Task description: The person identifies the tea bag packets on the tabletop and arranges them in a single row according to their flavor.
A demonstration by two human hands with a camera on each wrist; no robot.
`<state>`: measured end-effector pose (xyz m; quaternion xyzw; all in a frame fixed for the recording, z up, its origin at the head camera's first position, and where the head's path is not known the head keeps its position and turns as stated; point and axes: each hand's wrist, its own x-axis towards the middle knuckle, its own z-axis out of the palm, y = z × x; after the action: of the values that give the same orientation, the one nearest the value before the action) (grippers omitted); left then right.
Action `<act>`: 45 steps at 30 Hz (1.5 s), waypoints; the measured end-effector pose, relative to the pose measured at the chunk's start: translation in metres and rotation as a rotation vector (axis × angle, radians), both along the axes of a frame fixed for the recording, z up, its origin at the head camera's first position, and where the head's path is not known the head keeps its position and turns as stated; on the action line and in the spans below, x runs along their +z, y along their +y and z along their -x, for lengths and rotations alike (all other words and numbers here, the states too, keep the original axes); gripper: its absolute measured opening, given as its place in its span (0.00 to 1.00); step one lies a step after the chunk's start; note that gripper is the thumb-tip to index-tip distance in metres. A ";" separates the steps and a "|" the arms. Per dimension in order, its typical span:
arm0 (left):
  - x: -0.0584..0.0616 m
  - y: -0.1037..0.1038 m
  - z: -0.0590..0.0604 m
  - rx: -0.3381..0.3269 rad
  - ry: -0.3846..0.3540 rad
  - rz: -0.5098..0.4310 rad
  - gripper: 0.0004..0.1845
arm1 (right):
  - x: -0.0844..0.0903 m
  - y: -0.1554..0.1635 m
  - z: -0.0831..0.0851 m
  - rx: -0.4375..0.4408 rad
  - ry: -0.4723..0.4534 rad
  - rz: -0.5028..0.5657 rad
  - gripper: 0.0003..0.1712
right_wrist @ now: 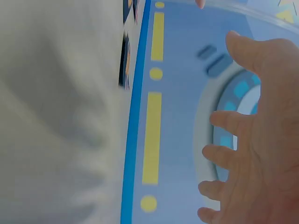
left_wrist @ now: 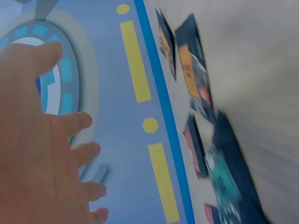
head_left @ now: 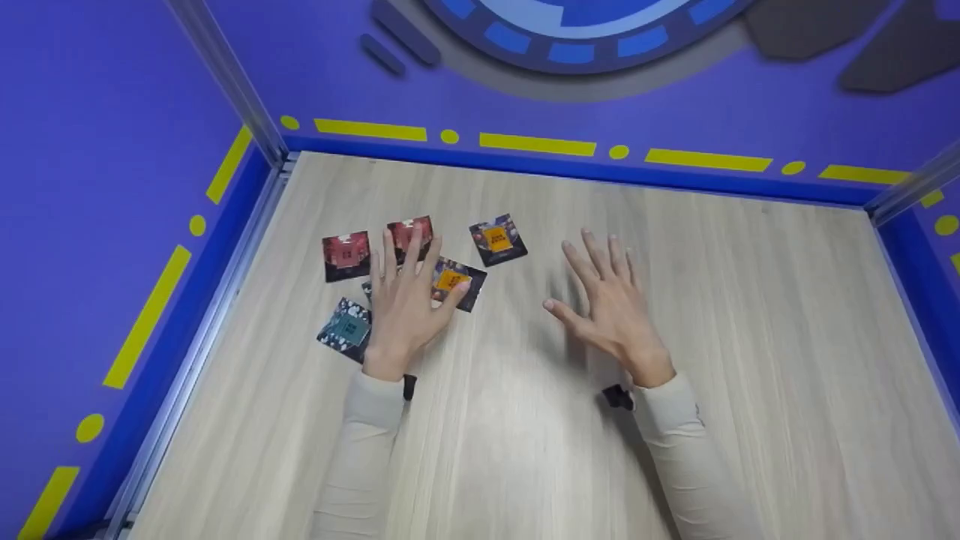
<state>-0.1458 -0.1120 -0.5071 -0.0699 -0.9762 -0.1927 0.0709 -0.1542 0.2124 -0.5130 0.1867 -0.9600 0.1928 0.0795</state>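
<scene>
- Lying spread over a cluster of small square cards, the left hand (head_left: 405, 307) is keeping its fingers straight and wide, gripping nothing.
- Its thumb tip is touching an orange card (head_left: 454, 282); its fingertips are reaching a red card (head_left: 409, 234).
- Another red card (head_left: 346, 255), a teal card (head_left: 346, 329) and a second orange card (head_left: 497, 239) are lying just beside it on the wooden table (head_left: 750, 337).
- The right hand (head_left: 611, 307) is holding its fingers fanned wide, well apart from the cards, empty.
</scene>
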 end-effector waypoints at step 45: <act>-0.032 -0.083 -0.071 0.178 -0.209 0.051 0.29 | -0.035 -0.249 0.015 0.493 -0.153 -0.238 0.29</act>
<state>-0.0751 -0.1950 -0.5392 0.0357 -0.9852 -0.1668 -0.0161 -0.1696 -0.0365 -0.5484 0.4074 -0.9048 0.1060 -0.0649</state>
